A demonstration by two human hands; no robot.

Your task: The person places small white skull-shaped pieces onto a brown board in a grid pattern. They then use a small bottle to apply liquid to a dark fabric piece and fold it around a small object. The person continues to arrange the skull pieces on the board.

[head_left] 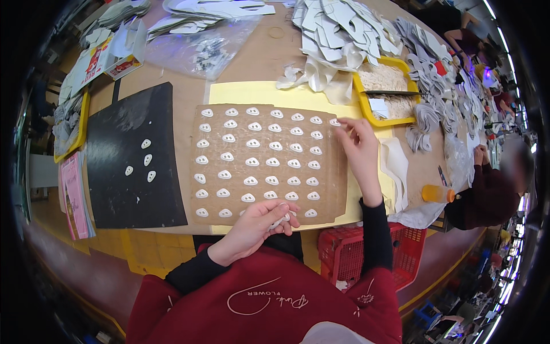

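Observation:
Several small white rounded-triangle pieces with two dark holes, like snout patches, lie in rows on a brown board. At the board's far right corner my right hand has its thumb and fingertips closed on one such snout patch, which lies at or just above the surface. My left hand is curled palm up over the board's near edge, with a few more white snout patches held in its fingers. It partly covers the nearest row.
To the left, a black board carries a few loose snout patches. A yellow tray with pale bits stands at the far right, beside piles of white cut pieces. An orange bottle lies near a co-worker. Below the table edge is a red crate.

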